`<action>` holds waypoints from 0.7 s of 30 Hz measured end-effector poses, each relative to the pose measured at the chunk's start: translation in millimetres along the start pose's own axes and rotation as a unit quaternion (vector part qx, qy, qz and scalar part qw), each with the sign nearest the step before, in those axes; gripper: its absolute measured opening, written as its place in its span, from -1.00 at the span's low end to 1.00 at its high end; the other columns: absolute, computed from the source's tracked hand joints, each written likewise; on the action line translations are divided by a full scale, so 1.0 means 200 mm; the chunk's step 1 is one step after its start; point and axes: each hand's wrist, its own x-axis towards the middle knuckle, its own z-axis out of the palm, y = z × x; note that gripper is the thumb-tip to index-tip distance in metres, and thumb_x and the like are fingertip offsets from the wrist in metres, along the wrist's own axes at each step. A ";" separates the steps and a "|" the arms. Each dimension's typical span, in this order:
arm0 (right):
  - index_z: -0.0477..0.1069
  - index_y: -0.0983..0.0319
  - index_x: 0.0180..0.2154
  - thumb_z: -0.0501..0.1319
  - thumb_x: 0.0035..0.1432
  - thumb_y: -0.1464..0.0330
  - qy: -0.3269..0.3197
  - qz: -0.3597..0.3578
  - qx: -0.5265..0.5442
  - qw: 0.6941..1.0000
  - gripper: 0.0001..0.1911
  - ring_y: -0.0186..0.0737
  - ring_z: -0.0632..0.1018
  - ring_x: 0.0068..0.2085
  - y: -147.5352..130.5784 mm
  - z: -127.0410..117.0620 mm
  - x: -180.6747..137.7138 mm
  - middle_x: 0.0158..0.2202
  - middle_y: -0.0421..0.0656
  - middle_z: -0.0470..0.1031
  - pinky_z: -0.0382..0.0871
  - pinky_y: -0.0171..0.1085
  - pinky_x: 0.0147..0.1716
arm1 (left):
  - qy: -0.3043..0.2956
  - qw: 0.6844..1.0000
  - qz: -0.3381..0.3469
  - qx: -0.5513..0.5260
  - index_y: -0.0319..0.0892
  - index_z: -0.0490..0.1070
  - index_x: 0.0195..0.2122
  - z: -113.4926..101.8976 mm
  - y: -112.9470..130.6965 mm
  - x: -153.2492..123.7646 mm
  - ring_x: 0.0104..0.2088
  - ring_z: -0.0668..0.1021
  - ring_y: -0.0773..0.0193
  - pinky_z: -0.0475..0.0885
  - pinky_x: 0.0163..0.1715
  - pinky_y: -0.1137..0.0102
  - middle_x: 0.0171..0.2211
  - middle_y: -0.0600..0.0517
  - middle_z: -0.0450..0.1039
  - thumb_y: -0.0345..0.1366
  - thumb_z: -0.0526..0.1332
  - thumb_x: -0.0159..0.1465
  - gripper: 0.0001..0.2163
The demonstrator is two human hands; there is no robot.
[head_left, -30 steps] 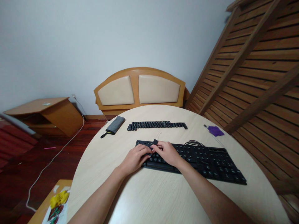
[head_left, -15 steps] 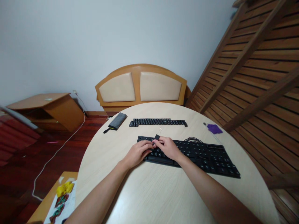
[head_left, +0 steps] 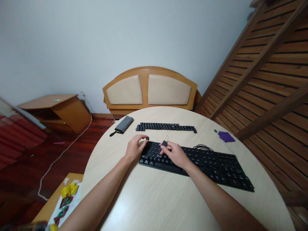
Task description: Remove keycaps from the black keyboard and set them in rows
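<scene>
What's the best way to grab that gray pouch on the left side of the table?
Probably from above, gripping the gray pouch across its middle, thumb and fingers on its two long edges: it lies flat and is longer than wide. The left hand is nearer, but it pinches a small black keycap, which would best be set down first.

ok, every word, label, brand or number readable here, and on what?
None readable.
Keyboard: pale marks on its keys, too small and blurred to read.
Keycaps lined up beyond it: pale marks, also too small.
Single cap in the left fingers: nothing legible.
Paper: nothing legible.
</scene>
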 end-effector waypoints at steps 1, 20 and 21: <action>0.47 0.30 -0.14 0.15 0.26 0.11 0.000 0.000 0.001 1.000 -0.61 -0.13 0.64 -0.32 0.00 0.00 0.00 -0.40 -0.08 0.63 0.49 -0.19 -0.21 | 0.005 1.000 -0.004 0.014 -0.13 0.46 -0.09 0.00 -0.03 0.03 -0.10 0.55 0.12 0.45 -0.05 0.22 -0.15 -0.05 0.54 -0.25 0.15 0.35 -0.83; 0.48 0.31 -0.18 0.15 0.26 0.11 -0.008 0.000 0.005 1.000 -0.62 -0.13 0.63 -0.33 0.00 0.01 0.00 -0.41 -0.06 0.62 0.47 -0.23 -0.28 | 0.002 0.989 0.038 0.142 -0.08 0.58 -0.22 0.16 -0.31 0.30 0.05 0.41 0.01 0.37 0.07 0.08 -0.01 -0.08 0.44 -0.37 0.28 0.23 -0.87; 0.48 0.31 -0.18 0.15 0.26 0.12 -0.008 0.000 0.004 1.000 -0.62 -0.13 0.63 -0.33 0.00 0.01 -0.01 -0.41 -0.07 0.62 0.47 -0.24 -0.28 | 0.002 0.989 0.038 0.144 -0.08 0.58 -0.22 0.16 -0.31 0.30 0.05 0.41 0.01 0.36 0.07 0.09 -0.01 -0.08 0.44 -0.37 0.28 0.23 -0.87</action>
